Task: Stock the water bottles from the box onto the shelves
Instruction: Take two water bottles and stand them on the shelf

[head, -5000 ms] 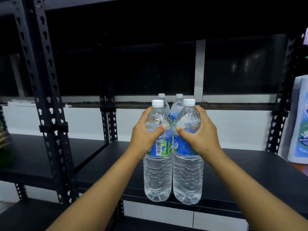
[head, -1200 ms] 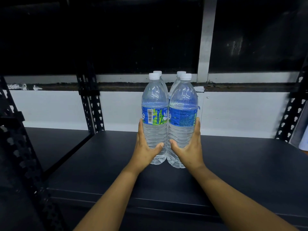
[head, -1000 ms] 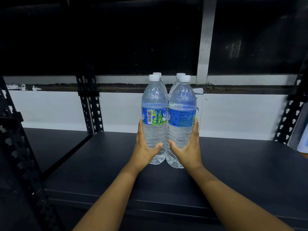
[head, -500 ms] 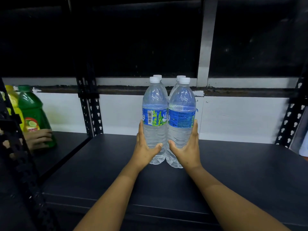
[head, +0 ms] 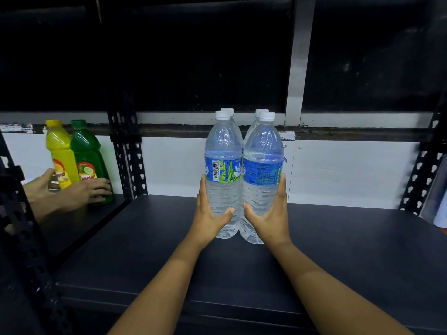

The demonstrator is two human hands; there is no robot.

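Two clear water bottles with white caps and blue-green labels stand upright side by side on the black shelf [head: 338,250]. My left hand [head: 209,215] wraps the lower body of the left water bottle [head: 222,151]. My right hand [head: 268,213] wraps the lower body of the right water bottle [head: 263,151]. Behind them stand two more water bottles, of which only the caps [head: 228,110] and shoulders show. The box is out of view.
On the neighbouring shelf to the left, another person's hands [head: 82,193] hold a yellow bottle [head: 59,151] and a green bottle [head: 87,153]. Perforated black uprights [head: 128,151] separate the two bays. A white wall runs behind the shelf.
The two front bottles went from held in the air to standing on the shelf against the back pair. On the left, another person's hands slid a yellow and a green bottle further in.
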